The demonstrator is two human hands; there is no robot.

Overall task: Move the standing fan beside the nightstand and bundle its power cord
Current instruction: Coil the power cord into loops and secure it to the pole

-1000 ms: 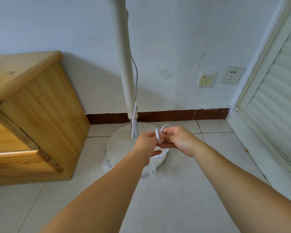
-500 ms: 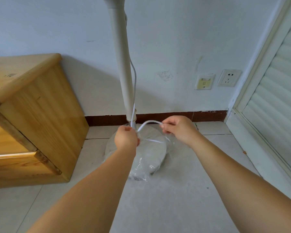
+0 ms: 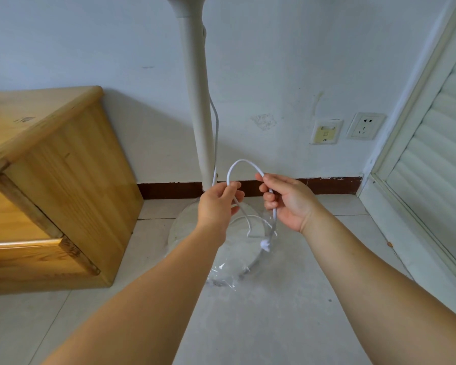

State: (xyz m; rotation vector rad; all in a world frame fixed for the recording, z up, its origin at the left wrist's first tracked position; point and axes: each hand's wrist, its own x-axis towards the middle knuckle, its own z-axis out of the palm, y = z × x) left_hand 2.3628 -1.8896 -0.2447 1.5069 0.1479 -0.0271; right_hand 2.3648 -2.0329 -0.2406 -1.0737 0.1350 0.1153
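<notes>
Left hand (image 3: pixel 217 206) and right hand (image 3: pixel 287 202) each pinching power cord (image 3: pixel 244 162), looped between them.

Pale wall (image 3: pixel 274 61) with brown skirting (image 3: pixel 332 184), two outlets (image 3: pixel 365 125), grey tiled floor (image 3: pixel 261 325), louvred door (image 3: pixel 437 143) at right.

The hands have drawn apart above the fan base (image 3: pixel 221 248); the power cord (image 3: pixel 244 162) now arches between left hand (image 3: pixel 217 206) and right hand (image 3: pixel 287 201).

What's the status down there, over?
Left hand and right hand both pinch the white cord, arched between them. Fan pole upright beside nightstand. Nothing blocking.
</notes>
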